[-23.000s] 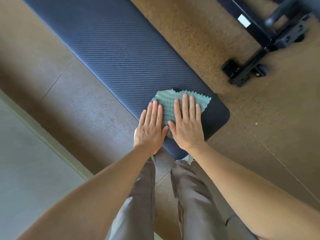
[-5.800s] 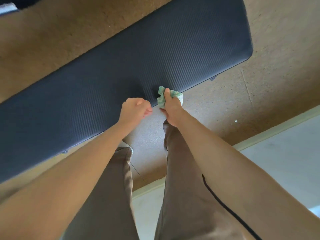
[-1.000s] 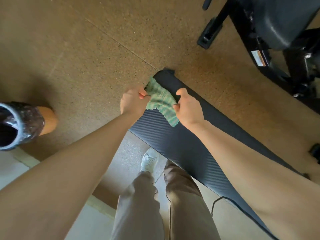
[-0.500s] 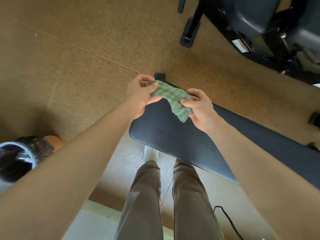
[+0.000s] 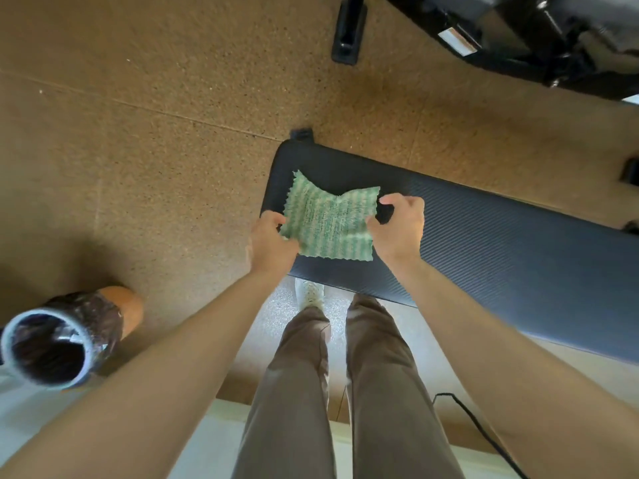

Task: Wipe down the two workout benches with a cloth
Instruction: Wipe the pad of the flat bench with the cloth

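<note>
1. Floor [image 5: 155,133]: brown, speckled, cork-like, with thin seam lines; a paler strip runs along the near edge.
2. Workout bench [image 5: 501,257]: dark pad with fine ribbing and rounded corners. It runs from mid-room off to the right, and its end faces the person.
3. Person: standing at the near long side of the bench end, in brown trousers [image 5: 294,392]. Both bare forearms reach forward over the pad.
4. Black gym frame [image 5: 518,36]: far right corner, well apart from the bench, with one rubber-capped foot on the floor.
5. Bin [image 5: 58,344]: orange body with a dark glossy liner folded over the rim; on the floor to the person's left.
6. Cloth [image 5: 328,223]: green with pale stripes and zigzag edges, held spread over the end of the bench. Whether it touches the pad cannot be told.
7. Right hand [image 5: 399,229]: back of the hand up, fingers curled. Its grip is closed on the cloth's right edge.
8. Left hand [image 5: 271,245]: back of the hand up, grip pinched narrow on the cloth's left edge near the lower corner.
9. Shoe [image 5: 309,293]: white, just below the bench's near edge.
10. Label [image 5: 456,39]: white, on the black frame; print too small to read.
11. Cable [image 5: 473,423]: thin, black, trailing on the floor at near right.
</note>
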